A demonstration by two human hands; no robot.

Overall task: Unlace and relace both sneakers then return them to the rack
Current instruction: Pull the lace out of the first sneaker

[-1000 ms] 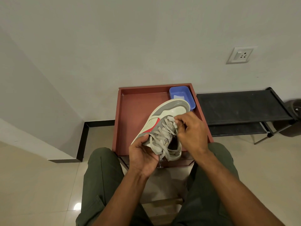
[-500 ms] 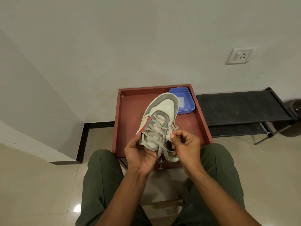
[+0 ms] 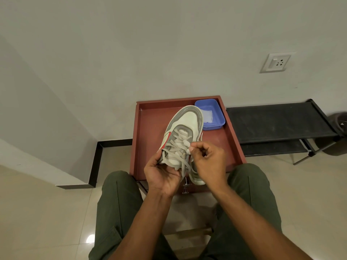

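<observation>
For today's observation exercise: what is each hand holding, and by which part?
The left hand grips the grey-and-white sneaker at its heel end, from below. The right hand pinches its pale grey lace beside the tongue.

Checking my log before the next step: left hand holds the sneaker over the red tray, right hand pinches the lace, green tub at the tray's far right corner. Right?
One error: the tub is blue, not green, per the head view. The rest stands: the left hand holds the sneaker over the red tray, and the right hand pinches the lace.

Blue tub point(image 3: 216, 117) in red tray point(image 3: 150, 128) – wall socket point(image 3: 275, 61) abv.
</observation>
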